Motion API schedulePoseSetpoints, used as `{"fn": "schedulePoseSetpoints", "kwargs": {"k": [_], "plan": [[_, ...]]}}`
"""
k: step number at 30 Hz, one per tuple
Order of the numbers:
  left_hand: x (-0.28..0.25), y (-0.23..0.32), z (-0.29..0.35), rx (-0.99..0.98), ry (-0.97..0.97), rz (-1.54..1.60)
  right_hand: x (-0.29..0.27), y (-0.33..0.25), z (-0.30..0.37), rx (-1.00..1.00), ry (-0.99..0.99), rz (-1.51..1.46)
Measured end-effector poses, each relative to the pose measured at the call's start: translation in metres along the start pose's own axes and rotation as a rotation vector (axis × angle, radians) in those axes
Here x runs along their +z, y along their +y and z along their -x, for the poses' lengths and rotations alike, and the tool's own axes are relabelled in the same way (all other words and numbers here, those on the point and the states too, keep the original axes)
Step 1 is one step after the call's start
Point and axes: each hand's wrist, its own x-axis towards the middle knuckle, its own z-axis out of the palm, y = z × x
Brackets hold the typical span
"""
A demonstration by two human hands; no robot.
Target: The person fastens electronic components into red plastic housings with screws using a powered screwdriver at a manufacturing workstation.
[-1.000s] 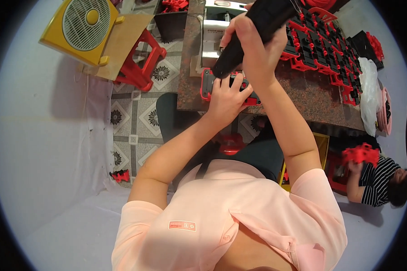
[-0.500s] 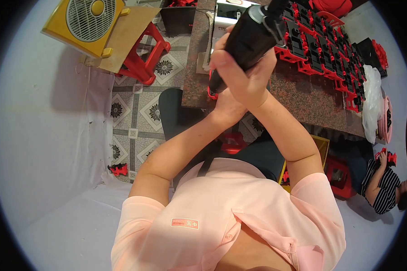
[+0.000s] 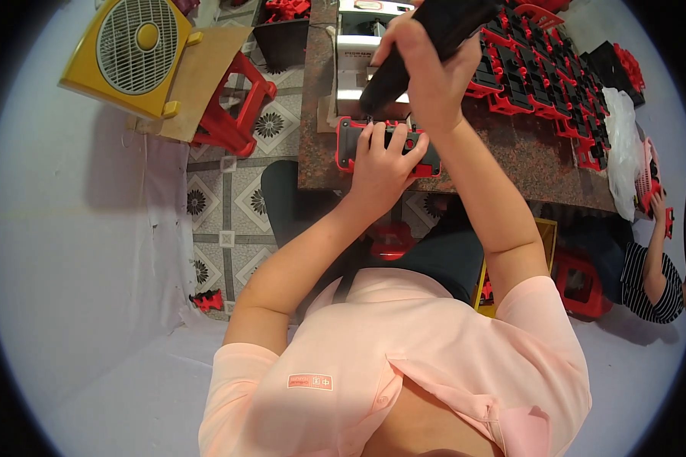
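Observation:
My right hand point(image 3: 438, 80) is wrapped round a black electric screwdriver point(image 3: 427, 47), tilted so that its narrower end points down and left. That end is just above a red and black plastic part point(image 3: 348, 147) lying at the table's front edge. My left hand point(image 3: 385, 164) grips this part, its fingers bent over the top and the fingertips close to the screwdriver's tip. My fingers cover the middle of the part. Whether the tip touches it I cannot tell.
Behind the part stands a white machine point(image 3: 360, 57) on the speckled stone table point(image 3: 503, 152). Rows of red and black parts point(image 3: 522, 65) fill the table's right side, beside a clear plastic bag point(image 3: 621, 152). A yellow fan point(image 3: 141, 57) stands at left; a co-worker point(image 3: 652, 282) sits at right.
My left hand has come out from under the right forearm onto the red and black part, now plainly visible. The screwdriver has shifted slightly and the view has moved a little.

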Motion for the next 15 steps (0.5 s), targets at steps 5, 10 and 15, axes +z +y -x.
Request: {"fn": "schedulePoseSetpoints", "kwargs": {"k": [5, 10, 15], "plan": [[-0.012, -0.002, 0.008, -0.031, -0.039, -0.007, -0.022, 0.029, -0.007, -0.180, 0.043, 0.142], [-0.024, -0.008, 0.015, -0.047, -0.041, -0.050, -0.024, 0.035, 0.003, -0.140, -0.024, 0.252], [-0.032, -0.018, 0.024, -0.075, -0.033, -0.068, -0.002, -0.009, -0.015, 0.130, 0.041, 0.082]]}}
